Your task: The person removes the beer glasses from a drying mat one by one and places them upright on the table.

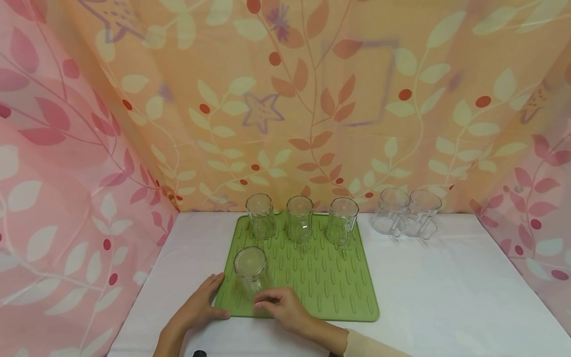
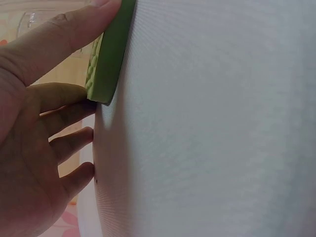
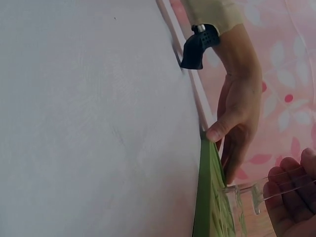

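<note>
On the green ribbed mat point(image 1: 312, 292), near its front left corner, stands a clear glass mug point(image 1: 251, 263). My right hand point(image 1: 285, 310) is at this mug's handle side with its fingers curled; in the right wrist view the fingers overlap the clear glass by the handle point(image 3: 256, 198). My left hand point(image 1: 200, 302) rests at the mat's left front corner, thumb on the front edge and fingers fairly straight along the left edge. The left wrist view shows the thumb point(image 2: 64, 37) against the mat's green rim point(image 2: 112, 64).
Three more glass mugs, left point(image 1: 260, 216), middle point(image 1: 299, 218) and right point(image 1: 342, 220), line the mat's back edge. Two mugs point(image 1: 391, 210) point(image 1: 419, 213) stand close together on the white table point(image 1: 446, 292), right of the mat. Patterned cloth point(image 1: 312, 99) hangs behind and at both sides.
</note>
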`<state>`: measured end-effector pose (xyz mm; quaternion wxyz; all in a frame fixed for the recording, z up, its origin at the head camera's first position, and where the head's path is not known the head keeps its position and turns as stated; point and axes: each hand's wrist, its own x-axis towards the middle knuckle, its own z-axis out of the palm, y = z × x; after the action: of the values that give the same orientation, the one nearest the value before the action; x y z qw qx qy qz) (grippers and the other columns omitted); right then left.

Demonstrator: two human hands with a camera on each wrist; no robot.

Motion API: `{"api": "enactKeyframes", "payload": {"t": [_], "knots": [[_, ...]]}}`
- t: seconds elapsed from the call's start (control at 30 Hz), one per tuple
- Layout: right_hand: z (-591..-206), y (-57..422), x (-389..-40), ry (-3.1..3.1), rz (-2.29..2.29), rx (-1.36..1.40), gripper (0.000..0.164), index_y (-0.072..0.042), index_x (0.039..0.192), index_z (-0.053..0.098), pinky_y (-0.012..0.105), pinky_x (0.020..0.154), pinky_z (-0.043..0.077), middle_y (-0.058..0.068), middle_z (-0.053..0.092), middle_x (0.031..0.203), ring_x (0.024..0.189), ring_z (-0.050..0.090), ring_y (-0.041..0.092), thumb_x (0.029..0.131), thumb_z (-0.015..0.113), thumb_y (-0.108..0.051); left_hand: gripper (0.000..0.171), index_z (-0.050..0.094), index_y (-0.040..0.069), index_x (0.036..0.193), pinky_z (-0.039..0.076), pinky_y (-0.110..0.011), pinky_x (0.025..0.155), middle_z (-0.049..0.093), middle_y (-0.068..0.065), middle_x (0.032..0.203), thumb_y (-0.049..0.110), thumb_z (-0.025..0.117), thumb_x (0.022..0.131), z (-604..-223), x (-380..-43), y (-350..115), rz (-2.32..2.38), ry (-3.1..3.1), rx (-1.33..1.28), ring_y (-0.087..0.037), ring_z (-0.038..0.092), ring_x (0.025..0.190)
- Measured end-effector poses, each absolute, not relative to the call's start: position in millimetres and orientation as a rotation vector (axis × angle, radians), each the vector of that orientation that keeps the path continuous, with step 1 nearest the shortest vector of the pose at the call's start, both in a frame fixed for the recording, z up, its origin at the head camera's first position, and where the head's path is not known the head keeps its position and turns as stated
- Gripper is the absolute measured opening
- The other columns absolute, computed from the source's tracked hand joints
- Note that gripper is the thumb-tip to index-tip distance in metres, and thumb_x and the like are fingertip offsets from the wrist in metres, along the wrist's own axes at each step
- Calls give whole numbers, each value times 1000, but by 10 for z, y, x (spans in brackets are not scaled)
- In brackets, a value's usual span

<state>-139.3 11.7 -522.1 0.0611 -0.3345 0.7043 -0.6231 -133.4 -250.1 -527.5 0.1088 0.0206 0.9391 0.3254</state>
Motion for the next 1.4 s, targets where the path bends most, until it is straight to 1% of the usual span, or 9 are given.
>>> {"api": "enactKeyframes", "payload": {"t": [0.07,0.3,0.33,0.57,0.87,1.03,1.2,1.33,1.4], "knots": [[-5222,141,-1404,2149,-1889,-1011,19,8,94,72,20,71,59,20,74,90,80,72,21,89,68,-9,111,37,0,148,24,-64,115,32,-25,155,29,92,57,-5276,-1334,-2501,959,2763,61,-47,23,145],[-5161,224,-1423,2217,-1896,-929,15,9,91,71,20,68,58,21,74,86,75,70,17,86,70,-5,112,36,0,149,24,-65,114,32,-25,155,30,91,57,-5289,-1334,-2508,953,2772,77,-47,23,145],[-5160,237,-1433,2233,-1888,-923,15,9,91,71,20,68,58,21,73,85,74,70,19,86,69,-4,112,36,0,149,24,-65,114,31,-25,155,31,91,57,-5293,-1333,-2511,954,2772,77,-47,23,145],[-5200,339,-1511,2297,-1878,-943,17,5,93,70,22,72,59,16,74,86,77,70,11,89,68,-11,113,36,2,149,23,-65,115,31,-24,156,32,91,56,-5264,-1335,-2504,945,2768,69,-47,22,145],[-5193,432,-1524,2377,-1886,-996,13,3,93,71,23,73,60,16,74,87,78,71,20,87,69,-8,113,35,2,150,22,-64,116,30,-23,157,31,91,57,-5269,-1339,-2498,938,2754,44,-46,21,146],[-5198,463,-1535,2412,-1900,-999,11,4,93,70,24,73,60,18,74,87,78,71,23,86,69,-5,112,35,1,149,23,-64,116,31,-23,156,31,91,57,-5275,-1336,-2500,941,2759,53,-46,21,146],[-5187,499,-1540,2441,-1908,-919,9,2,92,71,24,76,60,14,74,88,80,72,23,87,69,-5,111,36,2,149,22,-65,115,33,-22,155,30,91,57,-5274,-1336,-2500,951,2759,58,-46,22,146],[-5202,531,-1563,2487,-1911,-882,8,3,92,70,24,77,60,15,74,88,81,71,21,86,68,-1,111,36,3,149,23,-65,114,34,-22,155,29,91,56,-5273,-1333,-2498,953,2764,61,-46,22,145],[-5207,548,-1576,2517,-1917,-854,10,3,94,71,24,77,60,15,73,87,81,71,19,85,69,0,111,36,3,149,23,-65,114,34,-22,155,29,91,56,-5272,-1331,-2497,956,2767,64,-46,22,145]]}}
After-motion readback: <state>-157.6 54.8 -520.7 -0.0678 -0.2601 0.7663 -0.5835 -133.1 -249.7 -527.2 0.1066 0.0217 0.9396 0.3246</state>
